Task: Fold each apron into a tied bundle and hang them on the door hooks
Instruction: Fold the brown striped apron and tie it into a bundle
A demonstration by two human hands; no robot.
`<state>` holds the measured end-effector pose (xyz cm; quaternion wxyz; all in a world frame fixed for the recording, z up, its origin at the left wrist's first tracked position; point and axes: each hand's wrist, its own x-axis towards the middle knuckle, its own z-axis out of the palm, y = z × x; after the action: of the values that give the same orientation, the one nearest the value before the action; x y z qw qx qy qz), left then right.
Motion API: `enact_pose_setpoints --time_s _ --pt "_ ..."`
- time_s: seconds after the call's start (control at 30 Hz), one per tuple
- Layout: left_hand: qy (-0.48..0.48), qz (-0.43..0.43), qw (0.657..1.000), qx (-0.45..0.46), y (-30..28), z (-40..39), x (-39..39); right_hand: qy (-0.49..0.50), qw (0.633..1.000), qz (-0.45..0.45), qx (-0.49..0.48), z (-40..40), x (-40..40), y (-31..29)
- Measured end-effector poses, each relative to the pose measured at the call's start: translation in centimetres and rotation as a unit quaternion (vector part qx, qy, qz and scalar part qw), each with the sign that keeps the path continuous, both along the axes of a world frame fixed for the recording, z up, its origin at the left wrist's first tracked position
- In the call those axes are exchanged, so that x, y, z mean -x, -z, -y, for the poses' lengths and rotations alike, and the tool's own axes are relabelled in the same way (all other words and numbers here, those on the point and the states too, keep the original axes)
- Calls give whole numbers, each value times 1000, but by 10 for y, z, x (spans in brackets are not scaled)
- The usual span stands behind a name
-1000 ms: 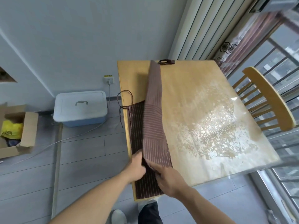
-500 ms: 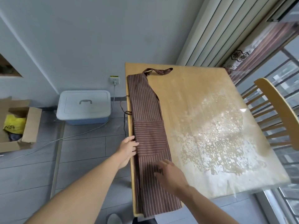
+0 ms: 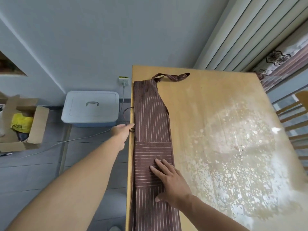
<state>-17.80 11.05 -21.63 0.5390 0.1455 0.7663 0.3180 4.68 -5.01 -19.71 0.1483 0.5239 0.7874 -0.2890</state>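
The apron is brown with thin white stripes — the table yellowish wood, the storage box pale blue.

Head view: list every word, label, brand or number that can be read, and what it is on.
None can be read.
Yellow label above the wall socket: dark print, too small.
Yellow bag in the cardboard box: dark marks, blurred.
Striped apron and storage bin: no text visible.
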Motion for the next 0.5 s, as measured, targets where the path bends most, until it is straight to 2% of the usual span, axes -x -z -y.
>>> enact_pose_setpoints --time_s 0.07,0.13,0.3,0.4,0.5 --pt "-22 -3 1000 -21 -1 -14 -1 3 1000 -4 19 -1 0 2" --pt "-82 10 996 -28 -4 -23 7 4 1000 -3 26 -3 -1 3" --pt "-203 6 979 -32 -21 -15 71 -5 999 1 33 -4 1 -2" --pt "-237 5 972 -10 -26 2 115 -5 999 8 30 -4 2 -5" --pt "-200 1 979 46 -24 18 138 -2 999 19 35 -5 4 -9"
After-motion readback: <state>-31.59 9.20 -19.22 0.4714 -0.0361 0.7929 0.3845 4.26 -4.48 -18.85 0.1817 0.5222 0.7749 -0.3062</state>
